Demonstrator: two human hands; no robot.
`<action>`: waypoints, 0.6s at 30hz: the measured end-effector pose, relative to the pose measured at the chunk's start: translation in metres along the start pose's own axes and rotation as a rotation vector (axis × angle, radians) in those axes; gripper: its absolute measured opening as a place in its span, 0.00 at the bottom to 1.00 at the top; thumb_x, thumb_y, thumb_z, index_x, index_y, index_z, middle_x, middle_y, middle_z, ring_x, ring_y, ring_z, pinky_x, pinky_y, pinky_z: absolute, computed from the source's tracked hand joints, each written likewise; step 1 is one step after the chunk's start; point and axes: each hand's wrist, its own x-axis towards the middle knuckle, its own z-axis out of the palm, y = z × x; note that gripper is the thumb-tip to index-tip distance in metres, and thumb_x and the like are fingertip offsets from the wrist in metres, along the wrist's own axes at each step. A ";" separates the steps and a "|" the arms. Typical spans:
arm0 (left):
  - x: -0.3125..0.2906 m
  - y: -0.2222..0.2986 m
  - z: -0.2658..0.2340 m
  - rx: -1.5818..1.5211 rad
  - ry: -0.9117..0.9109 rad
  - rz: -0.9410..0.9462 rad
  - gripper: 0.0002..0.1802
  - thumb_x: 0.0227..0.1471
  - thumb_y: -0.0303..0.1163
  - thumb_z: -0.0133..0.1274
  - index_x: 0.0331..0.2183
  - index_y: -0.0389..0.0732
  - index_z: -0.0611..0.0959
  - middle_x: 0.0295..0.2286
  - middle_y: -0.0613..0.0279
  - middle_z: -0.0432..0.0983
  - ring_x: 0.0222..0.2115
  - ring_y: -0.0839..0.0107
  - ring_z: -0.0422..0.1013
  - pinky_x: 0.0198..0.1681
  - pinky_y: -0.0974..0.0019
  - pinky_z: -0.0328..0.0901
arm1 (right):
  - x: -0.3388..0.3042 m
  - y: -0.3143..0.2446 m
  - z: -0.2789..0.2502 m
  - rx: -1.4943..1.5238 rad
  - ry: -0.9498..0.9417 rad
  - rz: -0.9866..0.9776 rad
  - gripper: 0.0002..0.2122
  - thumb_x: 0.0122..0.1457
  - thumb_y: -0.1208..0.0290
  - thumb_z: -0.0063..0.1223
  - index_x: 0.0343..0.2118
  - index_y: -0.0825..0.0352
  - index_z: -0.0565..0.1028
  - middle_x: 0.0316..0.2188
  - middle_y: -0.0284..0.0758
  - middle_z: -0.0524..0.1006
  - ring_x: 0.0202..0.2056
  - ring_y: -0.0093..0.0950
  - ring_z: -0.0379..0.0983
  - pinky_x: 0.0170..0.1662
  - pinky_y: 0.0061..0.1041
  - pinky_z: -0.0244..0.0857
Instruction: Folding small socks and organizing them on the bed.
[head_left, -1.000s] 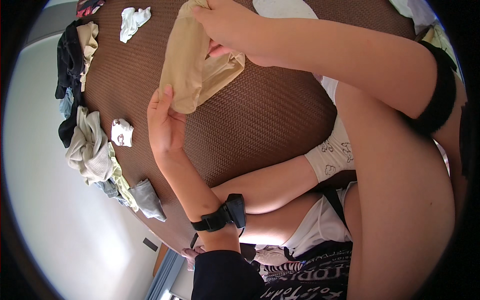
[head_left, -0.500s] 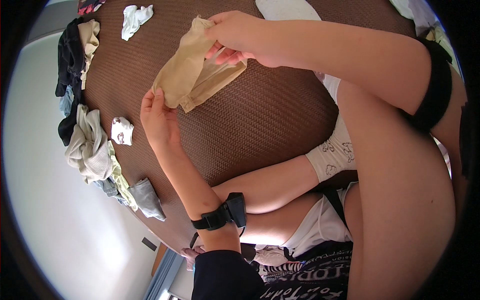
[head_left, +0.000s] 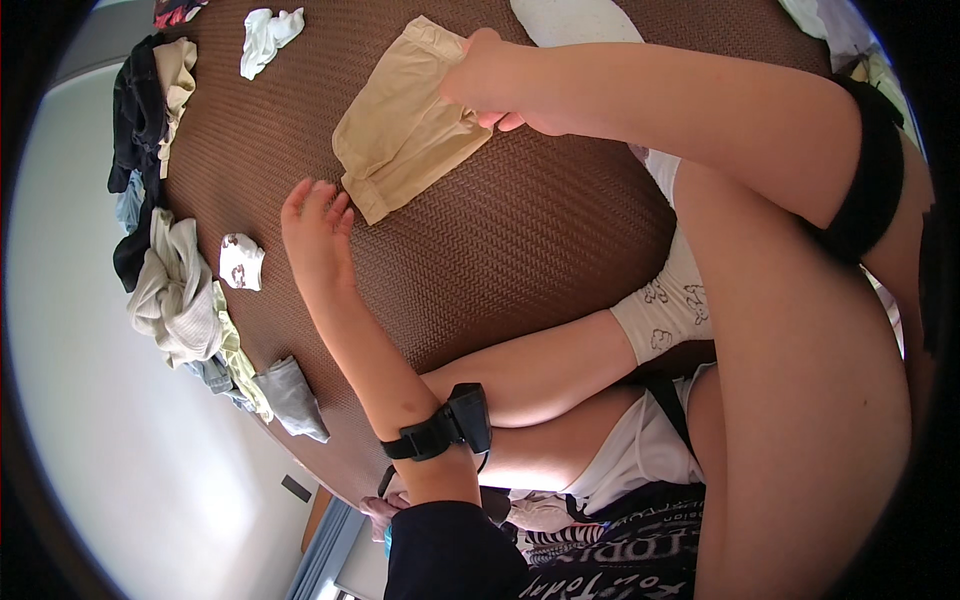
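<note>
Tan shorts (head_left: 405,120) with a gathered waistband lie folded flat on the brown woven mat (head_left: 520,230). Just off their lower left corner, my left hand (head_left: 322,235) is open and holds nothing, its fingers loosely apart. My right hand (head_left: 490,85) rests over the right edge of the shorts. Most of its fingers are hidden behind the hand, so whether it pinches the cloth does not show.
Along the left edge lie a dark garment (head_left: 138,110), a beige knit (head_left: 175,290) and a folded grey cloth (head_left: 292,398). Closer in are a white patterned folded piece (head_left: 242,262) and a white cloth (head_left: 268,42). My bent legs (head_left: 540,365) take up the lower right.
The shorts, held up and stretched between both hands before, now lie flat on the mat. My left hand has let go of their corner, and my right hand has shifted slightly right and down.
</note>
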 end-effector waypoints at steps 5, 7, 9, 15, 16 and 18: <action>-0.004 -0.011 0.005 0.759 0.042 0.176 0.30 0.44 0.31 0.55 0.48 0.33 0.63 0.33 0.55 0.69 0.29 0.72 0.66 0.32 0.71 0.63 | 0.019 0.009 0.003 -0.243 -0.104 0.065 0.24 0.45 0.67 0.52 0.46 0.70 0.62 0.23 0.33 0.70 0.23 0.23 0.68 0.27 0.25 0.64; -0.005 -0.012 0.005 0.718 -0.013 0.146 0.32 0.43 0.31 0.56 0.48 0.32 0.63 0.32 0.57 0.70 0.27 0.73 0.66 0.31 0.73 0.62 | 0.002 0.005 -0.004 -0.345 -0.180 -0.006 0.20 0.44 0.66 0.53 0.40 0.71 0.68 0.24 0.35 0.72 0.25 0.25 0.69 0.27 0.26 0.64; -0.010 -0.007 0.008 0.666 0.009 0.169 0.25 0.43 0.29 0.56 0.44 0.32 0.69 0.28 0.59 0.71 0.25 0.76 0.66 0.29 0.74 0.62 | -0.011 0.000 -0.009 -0.395 -0.218 -0.041 0.18 0.44 0.66 0.53 0.37 0.72 0.71 0.24 0.35 0.73 0.26 0.26 0.70 0.27 0.27 0.64; -0.015 0.011 0.001 0.554 -0.247 0.031 0.04 0.45 0.28 0.54 0.27 0.38 0.77 0.21 0.69 0.72 0.22 0.83 0.64 0.25 0.79 0.57 | -0.022 0.005 -0.008 -1.131 -0.235 -0.454 0.17 0.44 0.64 0.55 0.32 0.74 0.74 0.32 0.45 0.75 0.35 0.37 0.73 0.34 0.33 0.67; -0.016 0.012 0.000 0.555 -0.244 0.030 0.04 0.45 0.28 0.54 0.27 0.38 0.77 0.21 0.69 0.72 0.22 0.83 0.64 0.25 0.79 0.57 | -0.024 0.005 -0.007 -1.125 -0.227 -0.446 0.15 0.45 0.65 0.54 0.31 0.73 0.75 0.32 0.45 0.76 0.35 0.38 0.74 0.34 0.34 0.67; -0.019 0.014 -0.001 0.411 -0.357 0.044 0.04 0.47 0.29 0.52 0.28 0.39 0.77 0.22 0.71 0.71 0.21 0.84 0.62 0.25 0.81 0.53 | -0.026 0.004 -0.007 -1.119 -0.219 -0.440 0.12 0.46 0.66 0.53 0.29 0.71 0.75 0.31 0.45 0.76 0.34 0.40 0.74 0.33 0.35 0.68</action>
